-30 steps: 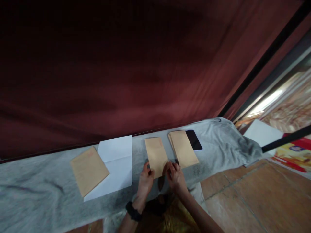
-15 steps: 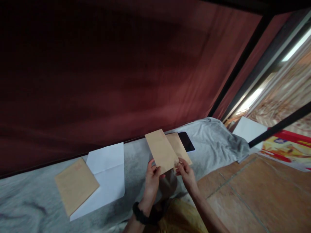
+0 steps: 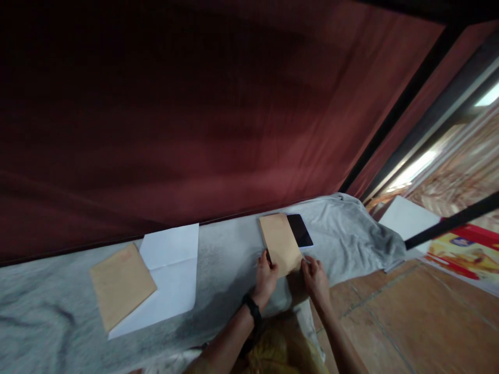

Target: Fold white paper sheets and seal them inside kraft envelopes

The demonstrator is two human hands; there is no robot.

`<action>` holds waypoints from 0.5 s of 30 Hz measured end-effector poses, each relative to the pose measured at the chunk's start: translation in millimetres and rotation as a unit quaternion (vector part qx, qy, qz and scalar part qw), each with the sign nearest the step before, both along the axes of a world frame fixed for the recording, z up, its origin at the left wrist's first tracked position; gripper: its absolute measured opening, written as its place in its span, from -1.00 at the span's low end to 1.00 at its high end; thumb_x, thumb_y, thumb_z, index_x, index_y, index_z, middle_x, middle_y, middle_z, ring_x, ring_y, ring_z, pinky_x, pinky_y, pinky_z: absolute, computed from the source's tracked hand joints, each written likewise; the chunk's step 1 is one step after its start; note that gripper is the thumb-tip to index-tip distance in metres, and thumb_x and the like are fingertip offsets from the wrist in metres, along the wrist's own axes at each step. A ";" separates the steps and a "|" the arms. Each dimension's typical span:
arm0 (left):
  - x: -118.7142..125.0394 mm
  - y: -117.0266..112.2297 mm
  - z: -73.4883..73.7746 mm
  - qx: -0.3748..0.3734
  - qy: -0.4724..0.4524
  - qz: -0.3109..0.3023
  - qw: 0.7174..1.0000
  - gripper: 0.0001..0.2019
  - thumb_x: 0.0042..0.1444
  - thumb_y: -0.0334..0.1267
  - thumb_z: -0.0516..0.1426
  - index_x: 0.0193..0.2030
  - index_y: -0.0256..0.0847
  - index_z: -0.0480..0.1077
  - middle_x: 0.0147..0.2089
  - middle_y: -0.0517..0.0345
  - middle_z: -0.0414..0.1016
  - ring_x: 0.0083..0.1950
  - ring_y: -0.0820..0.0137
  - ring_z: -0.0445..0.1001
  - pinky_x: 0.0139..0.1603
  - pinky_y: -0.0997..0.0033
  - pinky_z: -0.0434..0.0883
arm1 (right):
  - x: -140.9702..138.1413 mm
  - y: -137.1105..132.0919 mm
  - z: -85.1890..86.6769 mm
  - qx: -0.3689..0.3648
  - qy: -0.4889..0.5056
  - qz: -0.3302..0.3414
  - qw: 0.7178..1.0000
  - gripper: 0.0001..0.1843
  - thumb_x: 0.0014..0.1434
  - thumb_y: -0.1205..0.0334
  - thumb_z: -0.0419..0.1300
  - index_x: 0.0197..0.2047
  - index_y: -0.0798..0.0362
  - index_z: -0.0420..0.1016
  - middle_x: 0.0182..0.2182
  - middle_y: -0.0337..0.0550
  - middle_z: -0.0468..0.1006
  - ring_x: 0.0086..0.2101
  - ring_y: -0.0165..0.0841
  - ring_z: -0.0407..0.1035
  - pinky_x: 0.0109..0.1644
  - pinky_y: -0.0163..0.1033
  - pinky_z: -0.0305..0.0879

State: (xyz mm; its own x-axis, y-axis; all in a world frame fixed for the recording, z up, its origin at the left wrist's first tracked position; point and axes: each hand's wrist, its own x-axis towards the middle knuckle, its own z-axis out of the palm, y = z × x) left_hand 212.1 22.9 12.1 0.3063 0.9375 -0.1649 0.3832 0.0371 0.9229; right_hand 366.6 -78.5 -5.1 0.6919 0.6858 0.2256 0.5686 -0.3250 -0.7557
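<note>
A brown paper envelope point(image 3: 280, 241) lies just above or on the grey cloth, gripped near its lower corners. My left hand point(image 3: 265, 280) pinches its lower left edge, thumb on top. My right hand point(image 3: 315, 280) has its fingers closed at the lower right corner. Whether a second envelope lies underneath is hard to see, as the upper one covers that spot. Touching or nearly touching its right side is a dark-screened phone or tablet point(image 3: 299, 230). Further left, another brown envelope point(image 3: 122, 285) rests partly over a creased white paper sheet point(image 3: 175, 280).
Grey cloth point(image 3: 226, 259) covers the long narrow surface, with a dark red curtain-like wall point(image 3: 218, 130) behind it. At right, a dark pole point(image 3: 452, 221) crosses before a white board point(image 3: 409, 218) and a red and yellow printed box point(image 3: 463, 254) on the tiled floor point(image 3: 421, 306).
Both hands have moved right with the envelope, lowering it over the other envelope beside the dark device. That lower envelope is now covered.
</note>
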 end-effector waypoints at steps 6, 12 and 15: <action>4.6 -6.9 1.6 0.036 0.029 -0.007 0.999 -0.43 -0.02 -0.59 0.07 0.18 -0.24 0.35 0.16 -0.11 0.43 0.18 0.19 0.44 0.25 0.26 0.33 | 0.9 9.5 -5.2 -0.017 -0.078 0.032 0.996 -0.44 0.40 -0.06 -0.11 0.07 0.10 0.57 -0.22 0.04 0.51 -0.16 -0.15 0.42 0.02 -0.04 0.39; 2.4 -6.8 0.4 0.044 0.038 -0.013 0.998 -0.40 -0.02 -0.58 0.06 0.22 -0.25 0.33 0.18 -0.16 0.45 0.20 0.13 0.44 0.29 0.19 0.33 | -6.3 13.5 -8.6 -0.013 -0.117 0.054 0.992 -0.45 0.40 -0.03 -0.11 0.14 0.07 0.54 -0.22 0.02 0.48 -0.15 -0.15 0.38 0.01 -0.03 0.38; -0.6 -9.1 4.5 0.041 0.040 -0.025 0.998 -0.41 0.01 -0.53 0.09 0.25 -0.26 0.33 0.19 -0.16 0.46 0.18 0.16 0.47 0.26 0.22 0.38 | -7.0 11.1 -7.4 -0.016 -0.134 0.065 0.989 -0.44 0.40 -0.05 -0.12 0.15 0.08 0.52 -0.21 0.05 0.48 -0.16 -0.13 0.38 -0.01 0.00 0.38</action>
